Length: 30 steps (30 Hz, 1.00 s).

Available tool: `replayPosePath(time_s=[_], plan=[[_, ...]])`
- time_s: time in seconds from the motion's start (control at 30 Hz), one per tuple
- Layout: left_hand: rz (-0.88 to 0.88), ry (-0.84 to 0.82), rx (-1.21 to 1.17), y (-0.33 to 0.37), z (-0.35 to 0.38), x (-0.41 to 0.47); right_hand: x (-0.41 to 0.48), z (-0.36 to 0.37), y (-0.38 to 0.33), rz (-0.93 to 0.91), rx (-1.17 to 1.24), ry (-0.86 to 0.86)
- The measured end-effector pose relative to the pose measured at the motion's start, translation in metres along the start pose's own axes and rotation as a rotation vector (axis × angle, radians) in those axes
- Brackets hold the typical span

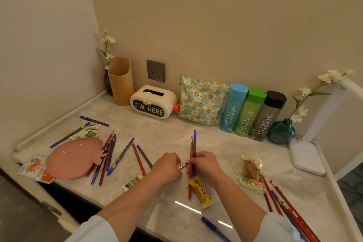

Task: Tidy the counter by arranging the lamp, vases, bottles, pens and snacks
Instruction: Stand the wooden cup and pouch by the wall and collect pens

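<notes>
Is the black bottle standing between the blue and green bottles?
No, the green bottle stands between the blue bottle and the black bottle.

Along the back wall [216, 25] stand, left to right, a corner vase [107, 82], holder [121, 82], tissue box [153, 102], cushion [200, 100], three bottles [249, 112], second vase [281, 132] and lamp [306, 155]. In front lie pens [120, 157], many of them beside a plate [72, 158] at the left.

dark vase [107, 84] half behind holder [120, 82], lamp [306, 155] head — cut off
</notes>
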<state>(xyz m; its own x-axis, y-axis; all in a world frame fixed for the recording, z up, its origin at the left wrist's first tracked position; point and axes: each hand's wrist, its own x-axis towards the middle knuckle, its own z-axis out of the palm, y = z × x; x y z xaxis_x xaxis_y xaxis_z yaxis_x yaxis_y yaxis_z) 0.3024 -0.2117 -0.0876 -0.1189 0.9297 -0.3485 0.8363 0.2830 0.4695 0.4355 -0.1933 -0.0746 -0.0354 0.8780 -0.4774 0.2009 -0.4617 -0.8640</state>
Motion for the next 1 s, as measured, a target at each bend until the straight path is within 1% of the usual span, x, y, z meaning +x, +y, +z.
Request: replayPosePath(time_s=[0.07, 0.13, 0.23, 0.3, 0.4, 0.43, 0.47, 0.53, 0.7, 0.87, 1.0], plan=[[0.032, 0.044, 0.098, 0.004, 0.002, 0.000, 0.000, -0.004, -0.002, -0.014, 0.052, 0.002], [0.028, 0.074, 0.130, 0.007, 0.004, 0.000, -0.001, -0.006, -0.003, -0.021, 0.083, -0.010], [-0.013, 0.106, 0.047, 0.007, 0.002, 0.006, 0.002, -0.005, -0.006, -0.031, 0.133, -0.010], [-0.053, 0.133, -0.140, 0.006, -0.004, 0.010, 0.004, -0.002, -0.010, -0.041, 0.185, -0.009], [-0.081, 0.172, -0.586, 0.009, -0.015, 0.016, 0.008, 0.004, -0.022, -0.072, 0.212, -0.034], [-0.075, 0.174, -0.703, 0.011, -0.021, 0.015, 0.010, 0.007, -0.027, -0.085, 0.209, -0.050], [-0.060, 0.172, -0.790, 0.013, -0.025, 0.014, 0.011, 0.009, -0.032, -0.095, 0.209, -0.060], [-0.020, 0.186, -0.892, 0.013, -0.036, 0.013, 0.014, 0.017, -0.044, -0.114, 0.214, -0.072], [0.047, 0.300, -0.964, 0.000, -0.075, 0.013, 0.018, 0.047, -0.083, -0.177, 0.217, -0.137], [0.064, 0.427, -0.929, -0.031, -0.142, 0.030, 0.025, 0.096, -0.143, -0.272, 0.182, -0.234], [0.161, 0.507, -0.861, -0.053, -0.198, 0.046, 0.039, 0.136, -0.187, -0.359, 0.157, -0.225]])
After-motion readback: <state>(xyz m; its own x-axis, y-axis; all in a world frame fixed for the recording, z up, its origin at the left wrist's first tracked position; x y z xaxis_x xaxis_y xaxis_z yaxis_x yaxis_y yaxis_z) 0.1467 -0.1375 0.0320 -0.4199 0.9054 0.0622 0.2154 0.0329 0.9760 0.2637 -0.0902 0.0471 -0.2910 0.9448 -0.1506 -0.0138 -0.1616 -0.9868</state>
